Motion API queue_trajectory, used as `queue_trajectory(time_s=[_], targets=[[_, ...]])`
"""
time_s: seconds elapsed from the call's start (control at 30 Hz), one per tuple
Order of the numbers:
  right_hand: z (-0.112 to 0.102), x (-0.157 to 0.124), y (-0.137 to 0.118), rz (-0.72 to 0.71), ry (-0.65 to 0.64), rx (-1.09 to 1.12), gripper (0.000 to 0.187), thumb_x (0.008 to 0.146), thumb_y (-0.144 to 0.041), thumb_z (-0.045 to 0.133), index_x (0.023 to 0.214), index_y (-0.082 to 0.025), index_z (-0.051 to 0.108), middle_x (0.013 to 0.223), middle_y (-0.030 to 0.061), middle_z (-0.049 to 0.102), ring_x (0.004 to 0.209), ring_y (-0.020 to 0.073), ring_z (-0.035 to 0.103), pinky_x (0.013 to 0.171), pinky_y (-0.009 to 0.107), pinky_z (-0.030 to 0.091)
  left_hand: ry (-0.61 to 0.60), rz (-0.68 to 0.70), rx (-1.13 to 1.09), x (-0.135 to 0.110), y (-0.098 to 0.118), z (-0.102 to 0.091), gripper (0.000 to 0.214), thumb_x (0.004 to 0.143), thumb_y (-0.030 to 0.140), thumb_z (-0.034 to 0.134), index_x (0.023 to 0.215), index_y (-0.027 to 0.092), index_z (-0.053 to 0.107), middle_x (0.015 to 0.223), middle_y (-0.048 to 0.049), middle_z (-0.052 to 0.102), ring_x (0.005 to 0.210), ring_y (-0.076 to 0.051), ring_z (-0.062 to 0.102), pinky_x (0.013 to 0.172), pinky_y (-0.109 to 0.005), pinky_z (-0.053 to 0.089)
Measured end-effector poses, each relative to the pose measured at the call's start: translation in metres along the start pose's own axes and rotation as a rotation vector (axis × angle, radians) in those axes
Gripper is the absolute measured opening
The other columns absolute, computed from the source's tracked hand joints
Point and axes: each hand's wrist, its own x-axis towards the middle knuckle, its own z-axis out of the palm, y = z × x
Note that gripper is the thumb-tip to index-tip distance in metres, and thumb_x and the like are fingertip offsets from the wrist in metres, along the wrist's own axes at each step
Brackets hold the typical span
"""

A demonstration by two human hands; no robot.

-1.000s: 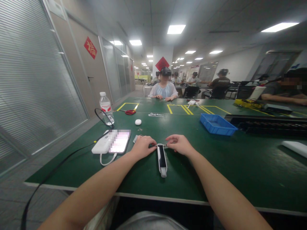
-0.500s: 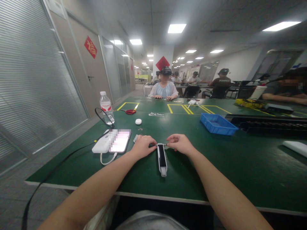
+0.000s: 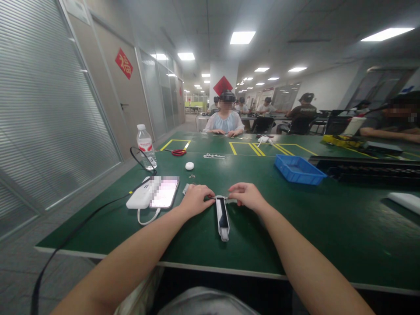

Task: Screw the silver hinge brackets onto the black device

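Note:
A narrow black-and-white device [image 3: 223, 217] lies lengthwise on the green table [image 3: 295, 227] in front of me. My left hand [image 3: 194, 201] rests curled at the left of its far end, fingers pinched on a small dark part I cannot make out. My right hand [image 3: 246, 195] is curled at the right of the same end, fingertips pinched on a thin metal piece that reaches the device's tip. Both forearms lie over the table's near edge.
Left of my hands lie a phone [image 3: 165, 192] on a white power bank [image 3: 140, 198] with cables. Farther back stand a water bottle [image 3: 145, 148], red scissors [image 3: 178, 152], a white puck [image 3: 189, 166] and a blue tray [image 3: 298, 169]. Other people sit at the far tables.

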Motion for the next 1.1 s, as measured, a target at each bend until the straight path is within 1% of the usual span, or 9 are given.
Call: queue_trajectory(time_s=[0.33,0.53,0.6,0.7,0.8,0.97,1.1], targets=[[0.0014,0.0016,0.0011,0.008,-0.024,-0.045,0.015,0.068,-0.009,0.057,0.082,-0.014,0.059,0.06,-0.0001,0.065,0.035,0.004,0.044,0.034,0.016,0.036,-0.001,0.003,0.003,-0.0001,0.001,-0.001,0.015,0.081,0.033,0.058,0.089,0.023,0.067,0.088,0.0008,0.066,0.088,-0.017,0.058,0.076,-0.031,0.031],[0.0009,0.0027,0.0063,0.0,-0.084,-0.154,0.02,0.065,-0.005,0.057,0.083,-0.013,0.062,0.06,-0.0014,0.063,0.035,0.004,0.044,0.036,0.016,0.035,0.0,0.006,0.015,-0.0004,0.0006,-0.0002,0.016,0.081,0.034,0.059,0.089,0.023,0.067,0.087,0.0005,0.066,0.087,-0.017,0.058,0.074,-0.03,0.031],[0.0,0.0031,0.0079,-0.032,-0.075,-0.205,0.02,0.065,-0.008,0.059,0.084,-0.014,0.064,0.06,-0.0017,0.062,0.037,0.0046,0.045,0.038,0.017,0.036,-0.001,0.007,0.017,-0.0004,0.0006,-0.0003,0.016,0.082,0.034,0.058,0.089,0.023,0.067,0.087,0.0004,0.066,0.086,-0.017,0.058,0.074,-0.03,0.031],[-0.0024,0.003,0.0086,-0.123,-0.03,-0.306,0.019,0.064,-0.012,0.063,0.082,-0.014,0.067,0.064,-0.0005,0.063,0.049,0.0069,0.051,0.049,0.018,0.041,-0.001,0.012,0.015,-0.0003,0.0001,0.0002,0.017,0.082,0.034,0.058,0.09,0.023,0.067,0.088,0.0003,0.066,0.087,-0.017,0.058,0.075,-0.03,0.031],[-0.0046,0.002,0.0078,-0.174,-0.028,-0.406,0.017,0.063,-0.015,0.064,0.079,-0.014,0.07,0.067,0.0007,0.065,0.058,0.0092,0.055,0.057,0.02,0.043,0.0,0.013,0.013,-0.0001,-0.0009,0.0012,0.017,0.082,0.034,0.057,0.09,0.023,0.067,0.088,0.0006,0.066,0.088,-0.017,0.058,0.075,-0.03,0.032],[-0.0045,-0.0008,0.0054,-0.209,-0.07,-0.511,0.017,0.065,-0.021,0.064,0.079,-0.016,0.072,0.066,0.0,0.064,0.057,0.0095,0.053,0.057,0.021,0.041,0.0,0.011,0.009,0.0002,-0.0014,0.0017,0.016,0.082,0.034,0.058,0.089,0.023,0.067,0.088,0.0011,0.066,0.088,-0.017,0.058,0.075,-0.031,0.032],[-0.0026,-0.0018,0.0054,-0.25,-0.056,-0.527,0.015,0.066,-0.023,0.065,0.078,-0.017,0.072,0.064,-0.0008,0.064,0.054,0.0088,0.051,0.053,0.021,0.039,0.005,0.013,0.009,0.0,-0.0011,0.0014,0.016,0.082,0.034,0.058,0.088,0.023,0.067,0.087,0.0012,0.066,0.087,-0.016,0.058,0.075,-0.031,0.032]])
